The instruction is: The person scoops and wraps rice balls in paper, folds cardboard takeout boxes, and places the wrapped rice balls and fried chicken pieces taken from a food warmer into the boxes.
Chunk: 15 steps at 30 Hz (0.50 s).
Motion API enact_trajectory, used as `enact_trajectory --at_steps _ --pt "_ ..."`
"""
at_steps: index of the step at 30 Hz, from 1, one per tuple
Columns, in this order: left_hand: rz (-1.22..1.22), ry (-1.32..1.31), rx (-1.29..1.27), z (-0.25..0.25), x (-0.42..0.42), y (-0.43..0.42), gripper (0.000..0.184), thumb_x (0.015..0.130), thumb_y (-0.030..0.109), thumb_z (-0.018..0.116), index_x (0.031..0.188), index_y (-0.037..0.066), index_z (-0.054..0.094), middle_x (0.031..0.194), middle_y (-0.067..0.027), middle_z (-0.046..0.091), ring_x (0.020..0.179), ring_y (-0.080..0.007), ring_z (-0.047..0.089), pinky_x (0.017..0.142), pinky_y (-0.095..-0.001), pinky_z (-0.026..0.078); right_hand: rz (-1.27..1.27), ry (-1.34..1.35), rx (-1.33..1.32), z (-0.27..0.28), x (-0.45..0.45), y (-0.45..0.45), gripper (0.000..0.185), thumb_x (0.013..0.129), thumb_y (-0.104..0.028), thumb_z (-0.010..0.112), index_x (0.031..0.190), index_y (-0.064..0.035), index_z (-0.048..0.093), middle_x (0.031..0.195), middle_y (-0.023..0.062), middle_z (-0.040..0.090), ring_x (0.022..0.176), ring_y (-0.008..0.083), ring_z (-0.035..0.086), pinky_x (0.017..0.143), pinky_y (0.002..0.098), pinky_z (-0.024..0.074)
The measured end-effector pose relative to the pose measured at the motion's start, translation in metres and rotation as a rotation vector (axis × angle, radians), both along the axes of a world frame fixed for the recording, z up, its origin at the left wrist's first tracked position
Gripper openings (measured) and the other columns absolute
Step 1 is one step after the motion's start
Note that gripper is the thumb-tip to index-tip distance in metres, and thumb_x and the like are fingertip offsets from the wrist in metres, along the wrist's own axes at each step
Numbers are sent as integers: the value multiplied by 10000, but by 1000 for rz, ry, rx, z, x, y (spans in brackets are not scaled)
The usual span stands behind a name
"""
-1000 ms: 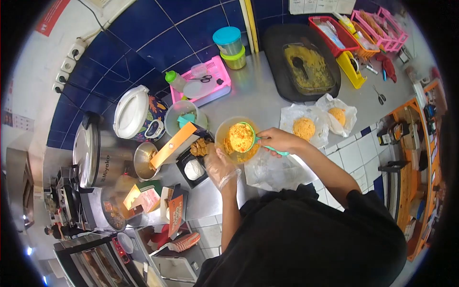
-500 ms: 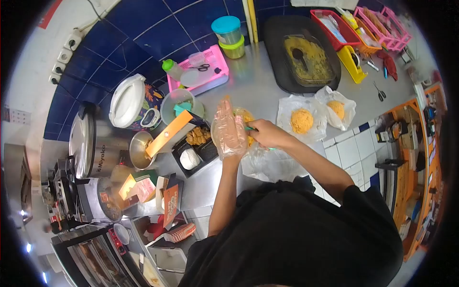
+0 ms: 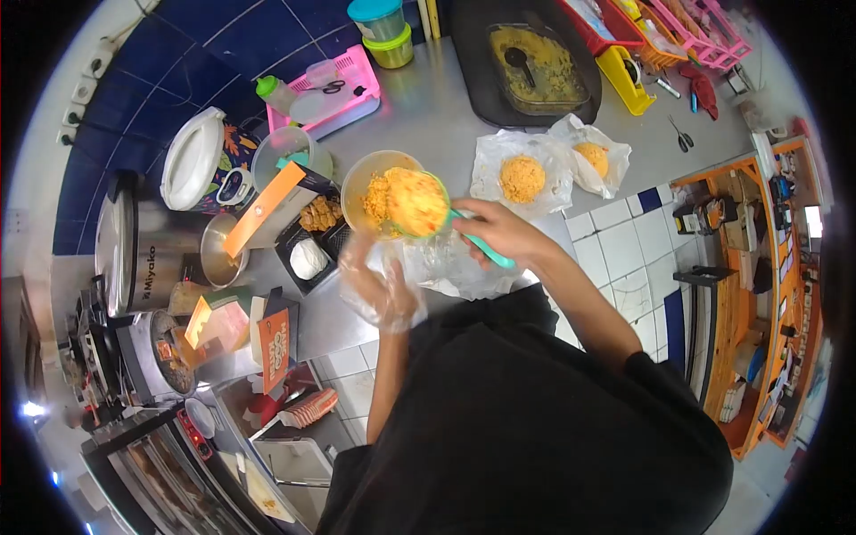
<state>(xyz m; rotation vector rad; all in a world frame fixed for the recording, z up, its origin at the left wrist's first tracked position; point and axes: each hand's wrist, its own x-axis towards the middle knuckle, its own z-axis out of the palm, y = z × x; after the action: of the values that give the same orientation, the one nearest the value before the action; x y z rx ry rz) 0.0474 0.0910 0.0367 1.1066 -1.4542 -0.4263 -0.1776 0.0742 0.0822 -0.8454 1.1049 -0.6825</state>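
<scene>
My right hand (image 3: 504, 234) is closed round the green handle of a round, green-rimmed scoop (image 3: 484, 241), heaped with orange-yellow rice (image 3: 417, 203). The scoop is over a clear bowl (image 3: 354, 183) that also has rice in it. My left hand (image 3: 385, 290), in a clear plastic glove, is below the bowl, blurred by motion, its fingers apart and nothing seen in them. Under the scoop, crumpled clear plastic or paper (image 3: 455, 267) lies along the counter edge. To the right, two rice mounds (image 3: 522, 179) (image 3: 591, 160) sit on white paper sheets (image 3: 486, 178).
Left of the bowl, a black tray (image 3: 301, 278) holds a white wrapped ball (image 3: 308, 259) and fried pieces (image 3: 321, 214). Nearby stand a metal bowl (image 3: 223, 251), an open box (image 3: 267, 209) and a rice cooker (image 3: 134, 259). Farther back are a pink basket (image 3: 361, 67) and a dark pan (image 3: 468, 67).
My gloved left hand has moved from above the bowl down towards my body, uncovering the rice-filled scoop. My right hand still grips the handle. The whole view has shifted.
</scene>
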Motion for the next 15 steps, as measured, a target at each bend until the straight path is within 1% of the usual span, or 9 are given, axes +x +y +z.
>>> enact_trajectory --at_steps 2,3,5,8,9,11,13,14,15 --pt "-252 -270 104 -23 22 28 540 783 154 698 1298 8 627 1358 -222 581 1171 -419 564 1056 -508 419 -37 -36 45 -11 -17 27 477 1034 -185 592 1484 -68 483 822 32 538 596 120 543 481 282 436" --pt "-229 -267 88 -19 18 32 540 783 154 698 1298 8 627 1358 -222 581 1171 -419 564 1056 -508 419 -85 -88 126 -16 -26 39 478 1034 -167 586 1491 -81 476 823 33 535 604 123 536 477 283 429" --pt "-407 -815 397 -12 7 49 521 694 119 700 1213 163 707 1341 -129 584 1239 -396 519 1052 -542 394 -110 -132 212 -30 -39 54 482 1034 -149 579 1499 -93 469 823 34 532 612 127 530 473 284 422" --pt "-310 -921 277 -64 15 67 406 681 130 713 1058 274 758 1310 -71 586 1279 -353 496 1064 -557 366 -114 -199 305 -63 -46 76 503 1030 -143 583 1514 -114 447 849 35 527 608 121 508 469 268 397" --pt "-312 -875 328 -66 17 71 303 668 152 728 946 264 770 1330 -72 577 1312 -331 471 1074 -565 343 -118 -166 284 -75 -45 79 498 1031 -144 582 1512 -126 452 863 33 519 613 116 509 473 264 398" --pt "-266 -883 355 -73 25 78 287 657 181 758 932 263 758 1327 -62 568 1322 -342 458 1081 -552 348 -112 -140 251 -87 -43 82 494 1032 -145 581 1510 -139 458 876 31 511 619 110 510 476 260 399" --pt "-222 -892 376 -71 27 83 280 646 210 788 918 262 746 1325 -51 559 1333 -353 445 1088 -539 352 -58 207 37 -92 -36 87 520 1009 -112 587 1510 -172 461 900 59 528 626 147 561 479 313 456" --pt "-190 -887 412 -72 26 86 265 648 211 790 905 256 745 1331 -50 558 1335 -355 444 1091 -541 353 -49 201 31 -99 -32 90 520 1009 -112 587 1510 -172 461 900 59 528 626 147 561 479 313 456" --pt "-161 -881 449 -71 25 89 250 649 212 791 891 249 744 1337 -50 557 1337 -356 443 1095 -543 353 -51 594 -390 -108 -26 94 556 979 -82 591 1510 -189 465 906 82 541 636 176 590 494 343 492"
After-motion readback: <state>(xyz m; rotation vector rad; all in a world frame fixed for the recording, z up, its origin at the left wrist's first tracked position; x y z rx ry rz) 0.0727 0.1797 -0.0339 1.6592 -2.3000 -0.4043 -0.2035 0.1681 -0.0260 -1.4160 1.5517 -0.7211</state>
